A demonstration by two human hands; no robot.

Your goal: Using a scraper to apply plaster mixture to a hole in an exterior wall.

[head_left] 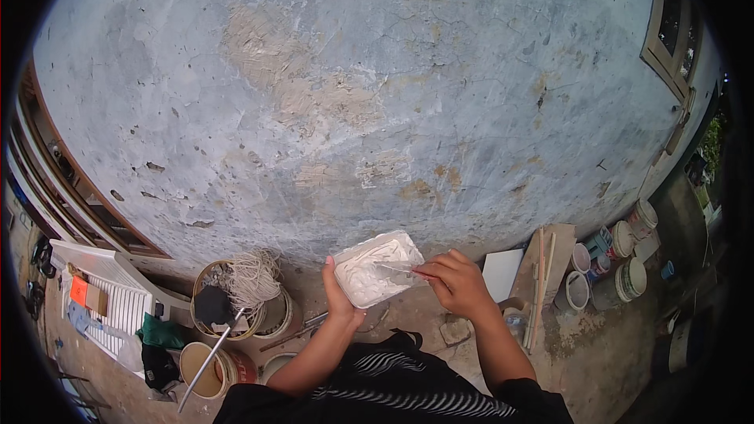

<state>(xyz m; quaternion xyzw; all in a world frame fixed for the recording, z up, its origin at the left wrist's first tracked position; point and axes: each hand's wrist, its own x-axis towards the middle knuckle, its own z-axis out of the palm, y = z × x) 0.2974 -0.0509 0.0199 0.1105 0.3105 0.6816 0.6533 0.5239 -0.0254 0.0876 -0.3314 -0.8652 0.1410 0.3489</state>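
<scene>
Right hand (pixel 457 284) pinches a thin putty-knife-type tool (pixel 402 268), long axis pretty much sideways, tip pointing left past the tray's (pixel 387 295) right edge over off-white paste (pixel 367 271), left hand (pixel 338 297) clasping the tray's left side.

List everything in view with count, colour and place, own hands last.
Tray: one, whitish, centre
Paste: one mass, cream, in tray
Spreading tool: one, pale blade, at the tray
Wall: one, blue-grey, ahead
Patches: several, tan, on wall
Window frame: one, brown, upper right
String bundle: one, off-white, lower left
Pole: one, silver, lower left
Buckets: several, mixed colours, lower left and right
Cloth bundle: one, green, lower left
Slatted object: one, white, left
Boxy item: one, orange, left
Board: one, brown, right
Panel: one, white, by board
Shirt: one, black, bottom
Left hand: one, tray's left side
Right hand: one, on the tool
</scene>
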